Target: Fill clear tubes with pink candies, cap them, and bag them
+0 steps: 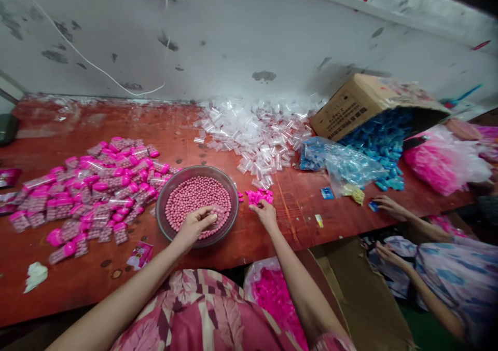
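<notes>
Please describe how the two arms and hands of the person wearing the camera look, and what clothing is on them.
Both arms are bare, with no visible sleeves, gloves, rings or watch. The left hand and right hand are uncovered. The pink floral patterned garment covers the body below.

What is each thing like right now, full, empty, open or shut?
Bowl: nearly full of pink beads.
Pink-capped tubes: filled, capped, piled.
Clear tubes: empty, uncapped, heaped.
Cardboard box: tipped over, open, blue caps spilling.
Left hand: in the bowl, fingers pinched.
Right hand: on loose pink caps.
</notes>
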`<state>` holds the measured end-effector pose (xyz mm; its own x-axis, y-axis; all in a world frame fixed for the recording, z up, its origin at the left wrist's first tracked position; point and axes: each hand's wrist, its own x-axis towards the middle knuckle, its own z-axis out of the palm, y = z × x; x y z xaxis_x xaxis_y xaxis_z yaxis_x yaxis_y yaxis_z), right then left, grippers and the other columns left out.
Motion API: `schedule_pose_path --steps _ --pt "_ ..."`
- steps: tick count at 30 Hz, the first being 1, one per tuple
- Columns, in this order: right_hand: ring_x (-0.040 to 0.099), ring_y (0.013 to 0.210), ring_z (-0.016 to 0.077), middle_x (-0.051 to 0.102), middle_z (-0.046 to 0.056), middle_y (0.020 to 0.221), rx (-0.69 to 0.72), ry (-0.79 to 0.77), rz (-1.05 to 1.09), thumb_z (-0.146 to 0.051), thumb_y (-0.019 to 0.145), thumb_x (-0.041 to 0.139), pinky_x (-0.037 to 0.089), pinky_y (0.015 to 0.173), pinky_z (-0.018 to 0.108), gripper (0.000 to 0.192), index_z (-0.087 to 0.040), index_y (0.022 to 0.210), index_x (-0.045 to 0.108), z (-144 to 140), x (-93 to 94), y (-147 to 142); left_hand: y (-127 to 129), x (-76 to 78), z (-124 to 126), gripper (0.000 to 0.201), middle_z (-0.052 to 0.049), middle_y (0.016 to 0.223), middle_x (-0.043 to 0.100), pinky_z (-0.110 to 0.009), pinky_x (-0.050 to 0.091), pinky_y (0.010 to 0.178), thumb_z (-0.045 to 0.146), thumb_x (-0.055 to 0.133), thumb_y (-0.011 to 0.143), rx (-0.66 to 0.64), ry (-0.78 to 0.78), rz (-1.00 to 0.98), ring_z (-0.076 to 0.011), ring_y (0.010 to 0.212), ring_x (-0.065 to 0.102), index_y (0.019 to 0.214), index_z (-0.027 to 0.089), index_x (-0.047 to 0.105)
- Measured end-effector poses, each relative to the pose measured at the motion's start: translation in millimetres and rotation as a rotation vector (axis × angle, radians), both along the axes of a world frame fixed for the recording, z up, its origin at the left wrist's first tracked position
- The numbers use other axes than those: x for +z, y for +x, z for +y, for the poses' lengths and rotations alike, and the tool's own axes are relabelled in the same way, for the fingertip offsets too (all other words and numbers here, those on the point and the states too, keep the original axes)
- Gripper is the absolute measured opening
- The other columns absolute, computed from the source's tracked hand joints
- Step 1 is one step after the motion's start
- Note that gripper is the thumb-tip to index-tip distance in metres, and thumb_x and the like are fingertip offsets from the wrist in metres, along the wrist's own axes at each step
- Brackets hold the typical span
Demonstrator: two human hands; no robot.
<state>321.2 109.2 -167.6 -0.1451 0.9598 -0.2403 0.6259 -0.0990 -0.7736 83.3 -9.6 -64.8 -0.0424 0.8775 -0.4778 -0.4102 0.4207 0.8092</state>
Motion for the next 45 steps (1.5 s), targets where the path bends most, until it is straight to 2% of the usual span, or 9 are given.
schedule_pose_path --steps 4,9,14,19,22,28,35,39,45 --pt "0.046 0.056 0.0129 0.053 -0.003 0.057 0.049 -0.057 0.181 -0.044 0.066 0.057 0.04 0.055 0.024 0.026 -0.018 0.064 0.058 2.6 21.6 -9.0 -2.6 -0.6 -0.8 0.037 -0.005 0.085 0.064 -0.026 0.048 0.066 0.035 0.067 0.064 0.029 -0.018 -0.014 -0.0139 0.069 0.058 0.095 0.016 0.063" --pt "0.054 0.066 0.0142 0.061 0.003 0.078 0.187 -0.189 0.41 -0.044 0.071 0.056 0.045 0.058 0.026 0.031 -0.018 0.087 0.061 -4.7 59.3 -30.1 -5.0 2.8 -1.1 0.035 -0.005 0.091 0.064 -0.028 0.049 0.071 0.033 0.067 0.065 0.08 0.036 -0.015 -0.016 0.077 0.059 0.096 0.017 0.063" --pt "0.055 0.065 0.0132 0.063 0.003 0.077 0.307 -0.36 0.624 -0.038 0.075 0.057 0.045 0.06 0.026 0.036 -0.021 0.106 0.053 -17.5 96.2 -57.7 -6.3 12.7 3.5 0.038 -0.01 0.101 0.062 -0.032 0.049 0.073 0.035 0.064 0.068 0.127 0.102 -0.091 -0.0193 0.083 0.059 0.1 0.015 0.061" --pt "0.054 0.061 0.0115 0.062 0.002 0.075 0.559 -0.552 0.626 -0.035 0.079 0.055 0.044 0.059 0.025 0.028 -0.017 0.099 0.059 -29.3 122.7 -83.4 -12.5 24.3 5.7 0.032 -0.012 0.109 0.059 -0.032 0.05 0.072 0.031 0.064 0.069 0.178 0.169 -0.24 -0.0202 0.087 0.058 0.096 0.013 0.061" --pt "0.053 0.057 0.0105 0.061 0.001 0.073 0.544 -0.578 0.622 -0.035 0.078 0.055 0.044 0.055 0.023 0.028 -0.019 0.101 0.058 -36.5 129.5 -95.9 -18.0 27.2 3.3 0.029 -0.008 0.093 0.063 -0.029 0.05 0.068 0.03 0.064 0.07 0.214 0.173 -0.26 -0.0163 0.077 0.06 0.093 0.013 0.06" --pt "0.057 0.074 0.0152 0.06 0.002 0.085 0.421 -0.36 0.582 -0.035 0.077 0.057 0.049 0.066 0.029 0.029 -0.022 0.103 0.055 -47.5 133.8 -114.2 -23.7 25.6 -4.1 0.023 -0.004 0.082 0.063 -0.027 0.049 0.067 0.029 0.063 0.07 0.231 0.217 -0.148 -0.0143 0.071 0.059 0.088 0.014 0.062" --pt "0.055 0.085 0.018 0.059 0.005 0.091 0.618 0.032 0.268 -0.03 0.075 0.06 0.044 0.08 0.033 0.02 -0.02 0.092 0.06 -29.3 145.0 -116.5 -33.0 20.6 -7.3 0.025 -0.006 0.088 0.061 -0.027 0.048 0.071 0.031 0.057 0.075 0.187 0.272 -0.004 -0.0146 0.077 0.057 0.092 0.014 0.059" --pt "0.055 0.092 0.018 0.059 0.006 0.099 0.535 0.126 0.352 -0.027 0.081 0.052 0.043 0.083 0.033 0.025 -0.022 0.106 0.055 -27.7 156.7 -123.3 -36.8 15.4 -9.2 0.027 -0.006 0.088 0.062 -0.027 0.047 0.071 0.032 0.053 0.078 0.155 0.299 0.206 -0.0155 0.079 0.057 0.098 0.014 0.059" --pt "0.056 0.091 0.0175 0.059 0.005 0.096 0.592 0.176 0.411 -0.024 0.081 0.053 0.044 0.082 0.032 0.022 -0.023 0.102 0.058 -42.6 155.4 -143.8 -39.9 19.8 -11.3 0.03 -0.005 0.095 0.065 -0.028 0.046 0.077 0.029 0.05 0.081 0.106 0.354 0.475 -0.017 0.085 0.059 0.106 0.019 0.06"
